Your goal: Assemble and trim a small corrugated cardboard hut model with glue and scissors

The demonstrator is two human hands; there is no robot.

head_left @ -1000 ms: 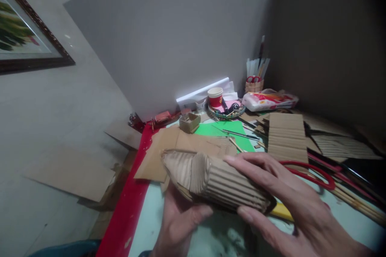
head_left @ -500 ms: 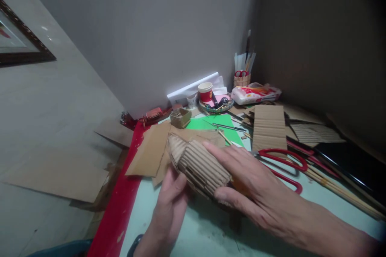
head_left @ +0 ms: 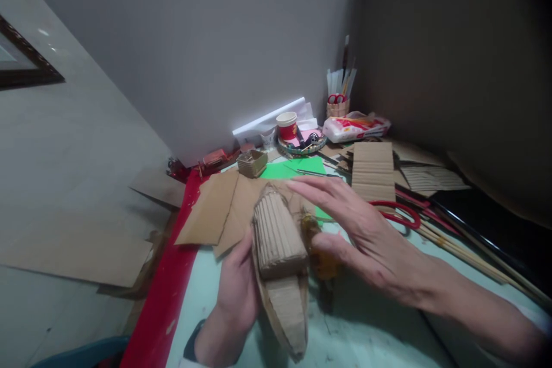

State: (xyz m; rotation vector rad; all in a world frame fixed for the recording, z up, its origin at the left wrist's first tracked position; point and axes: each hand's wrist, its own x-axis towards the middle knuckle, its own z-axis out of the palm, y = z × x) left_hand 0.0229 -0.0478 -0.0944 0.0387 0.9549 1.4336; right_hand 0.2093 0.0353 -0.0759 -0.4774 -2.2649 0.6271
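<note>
A small model boat of brown cardboard (head_left: pixel 287 305) with a pointed end and an arched, ribbed canopy (head_left: pixel 280 238) is tilted in front of me. My left hand (head_left: pixel 237 284) grips it along its left side, with most of the fingers hidden beneath the hull. To its right, my right hand (head_left: pixel 353 230) is open and apart from the boat, fingers stretched out and thumb spread. Under that hand lies an amber-yellow object (head_left: pixel 323 261), partly hidden, whose kind I cannot make out.
Flat cardboard pieces (head_left: pixel 207 210) and a green sheet (head_left: pixel 313 167) lie behind the boat. Red-handled scissors (head_left: pixel 399 213), thin sticks (head_left: pixel 457 253) and a black glossy object (head_left: pixel 483 230) are at the right. A small cardboard box (head_left: pixel 252 163) and a red paper cup (head_left: pixel 287 126) stand farther back.
The boat has turned so its near end points toward me, showing the open hull. My right hand has come off the canopy and moved right, while my left keeps its hold.
</note>
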